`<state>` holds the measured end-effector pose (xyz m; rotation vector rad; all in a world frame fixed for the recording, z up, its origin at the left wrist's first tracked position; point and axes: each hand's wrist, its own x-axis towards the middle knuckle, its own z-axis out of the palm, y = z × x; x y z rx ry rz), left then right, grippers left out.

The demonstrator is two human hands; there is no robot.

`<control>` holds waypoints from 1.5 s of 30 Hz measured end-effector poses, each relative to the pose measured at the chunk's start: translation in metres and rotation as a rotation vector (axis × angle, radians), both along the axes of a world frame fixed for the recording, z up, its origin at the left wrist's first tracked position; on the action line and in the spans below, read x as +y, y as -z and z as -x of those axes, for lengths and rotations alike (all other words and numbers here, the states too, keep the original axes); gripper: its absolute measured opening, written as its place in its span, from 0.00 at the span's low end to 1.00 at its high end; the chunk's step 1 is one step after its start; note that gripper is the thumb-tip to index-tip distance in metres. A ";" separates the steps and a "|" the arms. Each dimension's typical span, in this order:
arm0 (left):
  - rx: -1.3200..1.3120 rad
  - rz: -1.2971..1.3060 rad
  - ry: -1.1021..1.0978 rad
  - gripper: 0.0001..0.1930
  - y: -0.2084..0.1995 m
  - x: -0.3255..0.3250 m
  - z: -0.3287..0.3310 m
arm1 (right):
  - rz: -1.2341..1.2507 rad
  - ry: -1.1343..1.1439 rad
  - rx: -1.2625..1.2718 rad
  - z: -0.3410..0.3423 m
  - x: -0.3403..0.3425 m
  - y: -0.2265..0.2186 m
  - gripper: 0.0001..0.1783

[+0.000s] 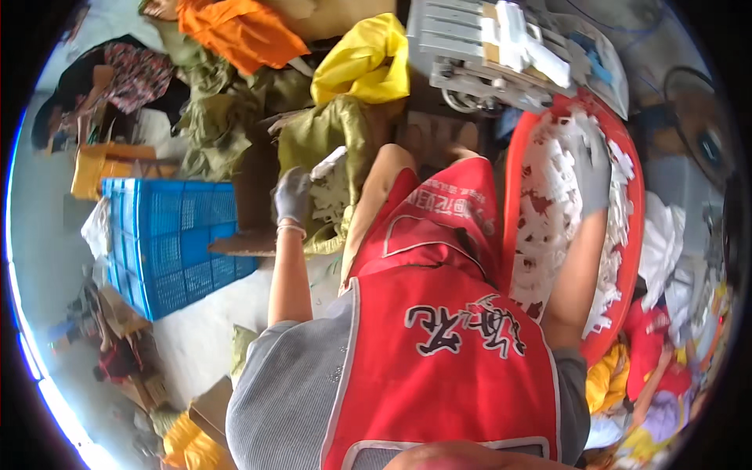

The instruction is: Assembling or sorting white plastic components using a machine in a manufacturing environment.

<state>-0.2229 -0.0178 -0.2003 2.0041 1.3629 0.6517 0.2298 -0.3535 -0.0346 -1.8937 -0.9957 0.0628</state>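
Note:
My left hand [291, 196], in a pale grey glove, is at the edge of a cardboard box [254, 176] lined with an olive-green woven sack [327, 129]. Its fingers are curled, and a short white plastic piece [329, 162] juts from them over the sack. More white pieces lie inside the sack. On my right, a long red tub [636, 235] is heaped with small white plastic parts [548, 227]. My right hand [591, 164], gloved too, rests on this heap with its fingers stretched forward; the parts under its fingertips are partly hidden.
A blue slatted crate [184, 243] stands left of the box. Ahead are a yellow sack [364, 63], an orange cloth [239, 31] and a grey metal machine [486, 55] with white parts on top. A fan [705, 133] stands at far right. Other people sit nearby.

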 end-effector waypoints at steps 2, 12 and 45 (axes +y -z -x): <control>0.041 0.157 -0.001 0.17 0.005 -0.004 -0.003 | -0.036 0.178 0.401 0.025 -0.039 0.035 0.14; 0.208 0.172 0.447 0.16 0.009 -0.011 -0.032 | 0.580 0.537 0.339 0.069 -0.178 0.180 0.16; -0.053 -0.211 0.582 0.13 -0.114 -0.026 -0.143 | 1.115 0.035 -0.024 -0.003 -0.135 0.129 0.20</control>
